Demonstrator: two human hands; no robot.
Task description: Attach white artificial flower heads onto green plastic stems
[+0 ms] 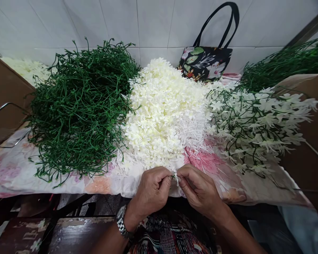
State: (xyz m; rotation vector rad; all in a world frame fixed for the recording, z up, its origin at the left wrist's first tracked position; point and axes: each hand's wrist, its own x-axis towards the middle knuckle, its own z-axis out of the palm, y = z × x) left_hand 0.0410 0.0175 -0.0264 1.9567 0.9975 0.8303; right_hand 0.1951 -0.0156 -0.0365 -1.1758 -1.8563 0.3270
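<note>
Here at the near edge of the cloth-covered worktop (12, 178), a small white piece (176, 180) sits between the two hands. It lies at three o'clock from the left hand (153, 185), whose fingers pinch what looks like a green tip (173, 176), and at nine o'clock from the right hand (201, 187), its fingers pressed on the piece. Neither hand looks nearer. Its long axis runs roughly eleven to five, one end pointing toward the person; I can't tell which end leads. The white blossom heap (159, 109) stands at twelve, green stems (82, 102) at ten.
</note>
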